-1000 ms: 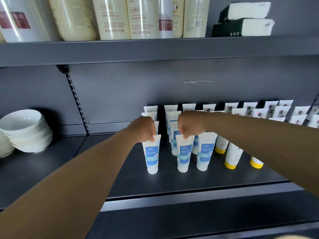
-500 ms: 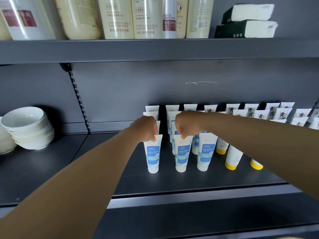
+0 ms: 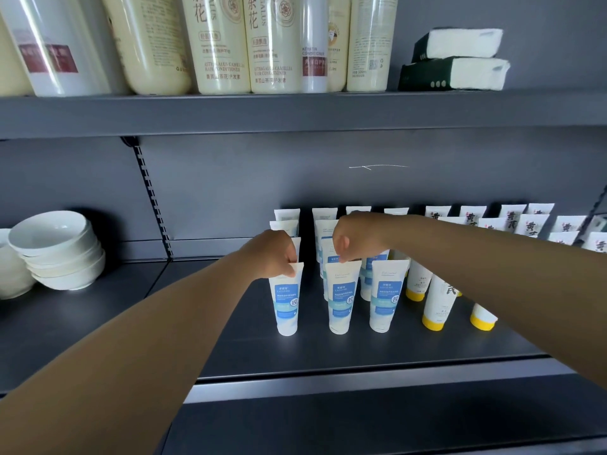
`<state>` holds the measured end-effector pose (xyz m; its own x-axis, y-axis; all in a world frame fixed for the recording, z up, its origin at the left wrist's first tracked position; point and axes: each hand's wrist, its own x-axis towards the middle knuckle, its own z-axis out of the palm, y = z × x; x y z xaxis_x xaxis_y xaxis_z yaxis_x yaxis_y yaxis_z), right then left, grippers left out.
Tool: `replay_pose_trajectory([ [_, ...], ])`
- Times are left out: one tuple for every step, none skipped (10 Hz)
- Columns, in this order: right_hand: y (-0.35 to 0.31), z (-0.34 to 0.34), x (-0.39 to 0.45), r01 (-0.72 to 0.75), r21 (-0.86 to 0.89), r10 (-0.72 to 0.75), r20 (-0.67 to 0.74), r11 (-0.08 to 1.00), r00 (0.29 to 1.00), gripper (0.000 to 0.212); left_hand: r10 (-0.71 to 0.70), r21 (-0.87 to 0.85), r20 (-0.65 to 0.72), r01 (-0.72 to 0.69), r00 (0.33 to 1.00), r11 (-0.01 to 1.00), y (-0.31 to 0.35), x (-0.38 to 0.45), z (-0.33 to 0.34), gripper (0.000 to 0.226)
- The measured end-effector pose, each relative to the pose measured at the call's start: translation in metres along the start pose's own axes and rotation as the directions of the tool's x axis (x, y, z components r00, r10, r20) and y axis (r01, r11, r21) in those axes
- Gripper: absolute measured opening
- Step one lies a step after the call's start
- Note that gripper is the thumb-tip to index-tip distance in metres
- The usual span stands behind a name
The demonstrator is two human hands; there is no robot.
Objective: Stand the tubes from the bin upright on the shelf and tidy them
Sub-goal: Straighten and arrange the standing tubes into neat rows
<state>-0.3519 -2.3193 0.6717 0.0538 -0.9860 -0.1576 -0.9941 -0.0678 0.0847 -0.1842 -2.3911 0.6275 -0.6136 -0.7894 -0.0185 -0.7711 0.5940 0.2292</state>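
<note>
White tubes with blue labels stand cap-down in rows on the dark shelf (image 3: 328, 356). My left hand (image 3: 272, 254) pinches the flat top edge of the front left tube (image 3: 286, 302). My right hand (image 3: 354, 238) pinches the top of the front middle tube (image 3: 341, 297). A third front tube (image 3: 386, 297) stands free just to the right. More blue-label tubes (image 3: 323, 221) stand behind, partly hidden by my hands. No bin is in view.
White tubes with yellow caps (image 3: 437, 303) stand in rows to the right. Stacked white bowls (image 3: 59, 251) sit at the left of the shelf. The upper shelf holds large bottles (image 3: 216, 44) and two tissue packs (image 3: 456, 60).
Both hands stay on the same two front tubes. The front left and middle tubes have shifted slightly, closer into line; the view has risen a little.
</note>
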Motion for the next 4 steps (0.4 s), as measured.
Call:
replay_pose_trajectory([
  [0.009, -0.001, -0.003, -0.026, -0.003, 0.026, -0.073, 1.000, 0.997, 0.028, -0.036, -0.034, -0.066, 0.034, 0.997, 0.999, 0.009, -0.003, -0.011, 0.045],
  [0.019, -0.001, -0.007, -0.054, -0.022, 0.050, -0.138, 0.998, 0.989, 0.036, -0.065, -0.030, -0.137, 0.061, 0.989, 0.998, 0.022, -0.005, -0.021, 0.055],
  [0.020, 0.000, -0.020, -0.096, -0.048, 0.087, -0.164, 0.994, 0.983, 0.044, -0.103, 0.032, -0.163, 0.109, 0.981, 0.994, 0.041, -0.014, -0.027, 0.063],
  [0.020, 0.003, -0.032, -0.122, -0.088, 0.098, -0.237, 0.989, 0.967, 0.053, -0.140, 0.131, -0.173, 0.163, 0.975, 0.978, 0.061, -0.023, -0.026, 0.071],
])
